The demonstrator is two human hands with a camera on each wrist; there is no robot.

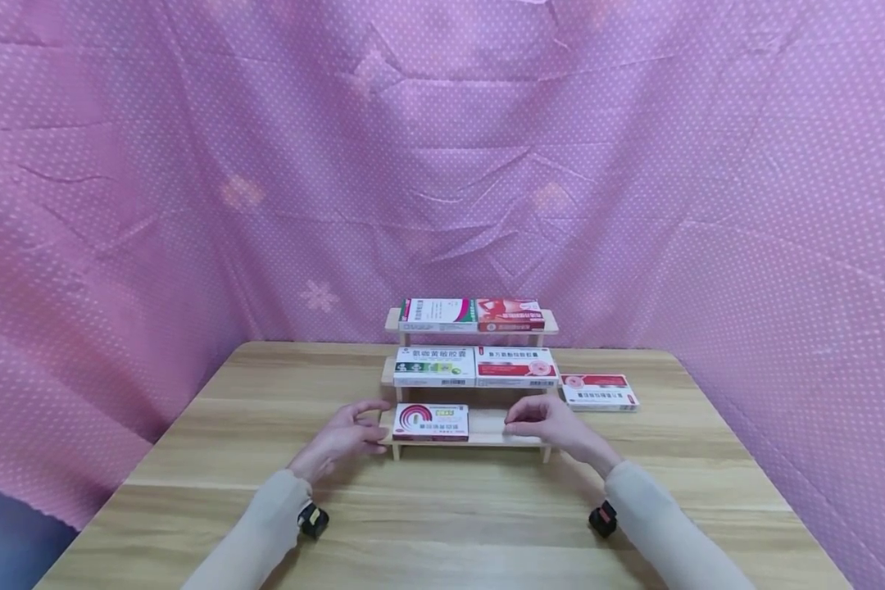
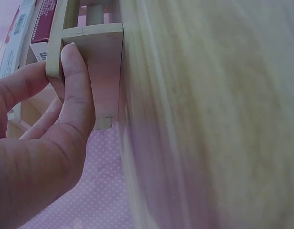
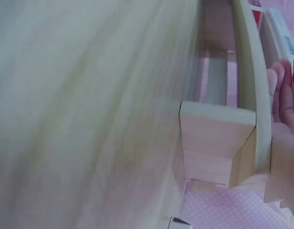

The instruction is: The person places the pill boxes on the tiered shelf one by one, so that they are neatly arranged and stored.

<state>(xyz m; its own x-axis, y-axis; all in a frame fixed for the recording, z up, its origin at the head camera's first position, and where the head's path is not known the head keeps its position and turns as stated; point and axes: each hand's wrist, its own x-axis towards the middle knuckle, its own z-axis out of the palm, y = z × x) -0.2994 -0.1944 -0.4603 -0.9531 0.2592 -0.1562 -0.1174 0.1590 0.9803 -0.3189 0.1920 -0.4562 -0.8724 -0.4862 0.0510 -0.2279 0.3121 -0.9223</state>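
A three-tier wooden display rack [image 1: 487, 440] stands on the table with medicine boxes on its steps. My left hand [image 1: 345, 436] grips the left end of the lowest step; in the left wrist view the thumb [image 2: 76, 78] presses the board's edge. On that step lies a white and maroon medicine box [image 1: 431, 423], just right of my left fingers. Over the step's right part is my right hand [image 1: 560, 428], fingers loosely bent with nothing seen between them. In the right wrist view its fingers [image 3: 285, 93] are partly cut off beside the step's board [image 3: 262, 119].
The middle step carries a white-green box [image 1: 433, 366] and a white-red box [image 1: 517, 367]. On top sit a white box with green and magenta [image 1: 438, 313] and a red box [image 1: 510, 314]. Another white-red box [image 1: 600, 392] lies right of the rack. A pink dotted cloth [image 1: 442, 164] hangs behind.
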